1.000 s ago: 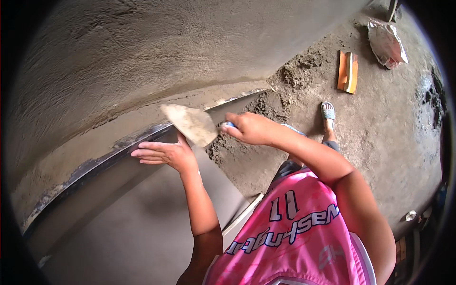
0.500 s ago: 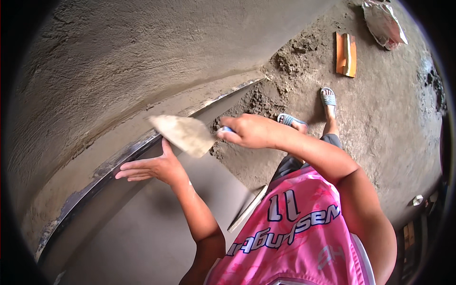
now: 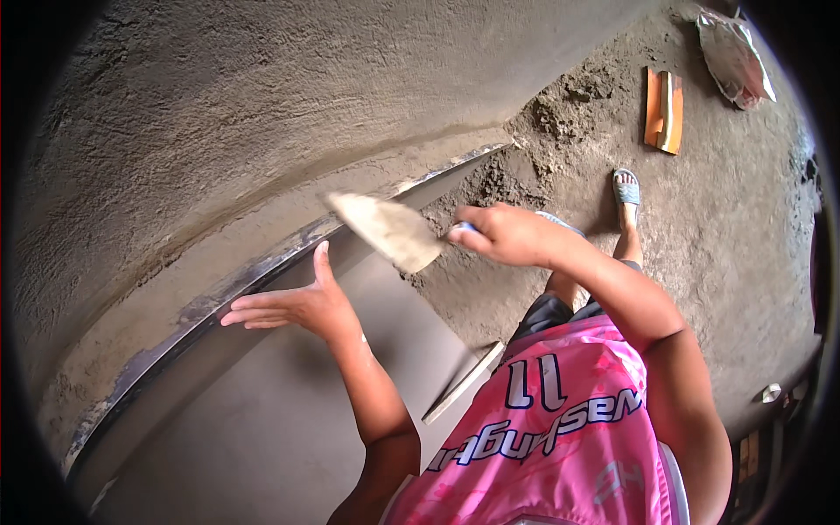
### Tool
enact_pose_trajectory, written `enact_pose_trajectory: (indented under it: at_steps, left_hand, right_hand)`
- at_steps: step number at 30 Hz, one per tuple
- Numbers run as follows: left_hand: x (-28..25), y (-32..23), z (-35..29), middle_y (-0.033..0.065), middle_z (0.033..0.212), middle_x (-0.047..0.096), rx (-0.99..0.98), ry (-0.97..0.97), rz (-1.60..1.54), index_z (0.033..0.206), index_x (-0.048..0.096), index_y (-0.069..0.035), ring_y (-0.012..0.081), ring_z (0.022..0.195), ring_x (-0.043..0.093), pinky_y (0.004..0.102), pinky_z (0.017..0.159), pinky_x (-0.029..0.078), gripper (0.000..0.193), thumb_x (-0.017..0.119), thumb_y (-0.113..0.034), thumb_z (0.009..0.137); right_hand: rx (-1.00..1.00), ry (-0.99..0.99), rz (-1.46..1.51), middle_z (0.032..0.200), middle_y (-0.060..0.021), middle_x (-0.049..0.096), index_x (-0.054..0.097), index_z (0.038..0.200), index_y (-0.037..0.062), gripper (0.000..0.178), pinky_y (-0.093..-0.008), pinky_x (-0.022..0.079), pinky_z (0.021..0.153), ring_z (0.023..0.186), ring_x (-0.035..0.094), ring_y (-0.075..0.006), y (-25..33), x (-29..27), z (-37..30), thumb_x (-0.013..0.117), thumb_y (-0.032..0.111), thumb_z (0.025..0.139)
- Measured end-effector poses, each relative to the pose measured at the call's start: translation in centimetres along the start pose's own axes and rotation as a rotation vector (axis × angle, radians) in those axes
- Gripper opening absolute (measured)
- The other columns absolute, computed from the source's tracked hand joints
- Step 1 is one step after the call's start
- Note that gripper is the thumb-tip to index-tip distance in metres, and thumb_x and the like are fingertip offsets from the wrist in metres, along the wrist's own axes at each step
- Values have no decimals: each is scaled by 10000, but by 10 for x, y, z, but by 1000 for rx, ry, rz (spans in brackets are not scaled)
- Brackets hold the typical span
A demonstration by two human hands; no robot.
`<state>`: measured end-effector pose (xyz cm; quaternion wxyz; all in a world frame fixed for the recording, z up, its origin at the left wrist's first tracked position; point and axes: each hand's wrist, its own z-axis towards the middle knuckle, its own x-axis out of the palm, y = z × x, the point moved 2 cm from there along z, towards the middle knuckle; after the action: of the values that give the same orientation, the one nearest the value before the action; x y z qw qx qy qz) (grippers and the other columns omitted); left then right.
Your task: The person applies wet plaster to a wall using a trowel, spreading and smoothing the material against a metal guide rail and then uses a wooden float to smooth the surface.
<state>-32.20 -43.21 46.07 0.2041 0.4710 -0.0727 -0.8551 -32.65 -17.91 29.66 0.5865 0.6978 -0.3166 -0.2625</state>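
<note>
My right hand [image 3: 507, 234] is closed round the handle of a pointed trowel [image 3: 389, 232]. Its blade, smeared with pale mortar and slightly blurred, points left over the edge of a plastered ledge [image 3: 254, 234]. Whether the blade touches the ledge I cannot tell. Left of the trowel, my left hand [image 3: 302, 304] is held open, fingers stretched out and thumb raised, with nothing in it. It is close to the dark strip [image 3: 197, 325] along the ledge's edge. A smooth grey surface [image 3: 254, 429] lies below that hand.
Rough grey plaster covers the wall [image 3: 236, 96] above the ledge. Wet mortar [image 3: 564, 109] is heaped at the wall's foot. Farther right on the floor lie an orange plastering float [image 3: 653, 109] and a silvery bag [image 3: 735, 57]. A pale board edge [image 3: 464, 385] stands beside my body.
The view has shifted slightly. My right hand has drawn the trowel to the right, and the blade is now farther from my left hand, which stays open by the ledge.
</note>
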Motion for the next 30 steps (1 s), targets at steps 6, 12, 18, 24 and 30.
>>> enact_pose_trajectory:
  at_steps: [6,12,18,24,30]
  left_hand:
    - [-1,-2,1,310,1644,-341,4,5,-4,1607,-285,-54,518,1560,-195,674,1226,-61,1555,914,-527,738]
    - [4,2,2,315,1641,-342,25,-16,-3,1604,-286,-45,522,1559,-193,671,1229,-56,1567,907,-559,728]
    - [6,4,0,304,1661,-309,25,-35,28,1612,-261,-34,505,1575,-155,682,1230,-14,1586,894,-625,700]
    - [3,5,1,328,1645,-322,22,-25,29,1611,-268,-38,522,1558,-201,681,1229,-12,1598,914,-593,690]
    - [9,11,0,341,1660,-273,61,-73,50,1626,-211,-8,507,1563,-206,680,1229,-1,1599,927,-594,667]
  right_hand:
    - [-6,-7,29,920,-293,713,652,1121,15,458,-539,542,833,924,687,-482,9,-2,19,524,451,1065]
    - [31,-32,14,925,-294,714,646,1136,8,454,-541,542,863,949,684,-486,-18,0,5,529,442,1064]
    - [-16,11,19,962,-294,718,644,1141,16,468,-548,534,884,968,685,-484,5,0,22,516,459,1065]
    - [41,-17,-8,978,-285,730,654,1191,28,470,-533,544,897,978,699,-464,-31,1,11,512,459,1068]
    - [40,12,-25,968,-278,729,671,1186,39,479,-544,546,879,967,695,-471,-19,4,25,513,475,1063]
